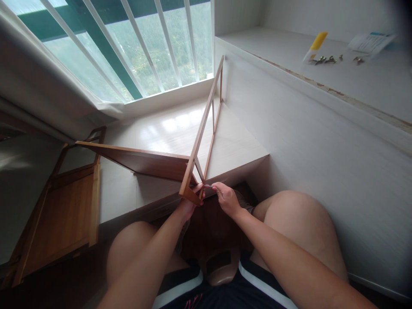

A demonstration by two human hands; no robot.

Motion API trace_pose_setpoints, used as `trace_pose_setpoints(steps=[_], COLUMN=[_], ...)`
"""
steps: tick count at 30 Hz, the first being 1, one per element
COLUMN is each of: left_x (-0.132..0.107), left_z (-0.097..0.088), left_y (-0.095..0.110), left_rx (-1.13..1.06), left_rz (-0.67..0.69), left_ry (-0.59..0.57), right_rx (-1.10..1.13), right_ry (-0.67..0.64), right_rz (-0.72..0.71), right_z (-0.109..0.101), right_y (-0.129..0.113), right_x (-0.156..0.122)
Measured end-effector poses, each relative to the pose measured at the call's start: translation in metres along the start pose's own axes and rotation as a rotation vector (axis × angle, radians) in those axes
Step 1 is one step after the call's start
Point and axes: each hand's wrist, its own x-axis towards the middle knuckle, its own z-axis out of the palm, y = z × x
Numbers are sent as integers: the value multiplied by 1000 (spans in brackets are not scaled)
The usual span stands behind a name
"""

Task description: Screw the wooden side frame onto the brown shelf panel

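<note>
A brown wooden frame (206,112) slants from the wall down towards me, and its lower end is close to my lap. Wrapped round that end is my left hand (189,206), with its fingers partly hidden behind the wood. My right hand (228,199) pinches a thin metal rod (208,186), too small to name surely, whose tip meets the frame beside my left fingertips. A flat wooden panel (144,165) joins or touches the frame near this corner and stretches left over the white ledge.
Another wooden piece (64,214), like a chair, stands at the left by the curtain (48,73). On the upper right shelf (289,47) lie a yellow-capped tube (317,45), several metal fasteners (328,60) and a clear plastic bag (370,43). A barred window (154,47) is ahead.
</note>
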Motion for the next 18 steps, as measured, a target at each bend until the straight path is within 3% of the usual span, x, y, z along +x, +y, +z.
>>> trace_pose_setpoints(steps=[11, 18], left_x=[-1, 0], left_z=[-1, 0], left_y=[0, 0], left_rx=[1, -16], left_rz=[-1, 4], left_ry=[-4, 15], right_rx=[140, 102], right_ry=[-26, -34], right_rz=[101, 91], right_z=[2, 1], right_y=[0, -1], right_x=[1, 1])
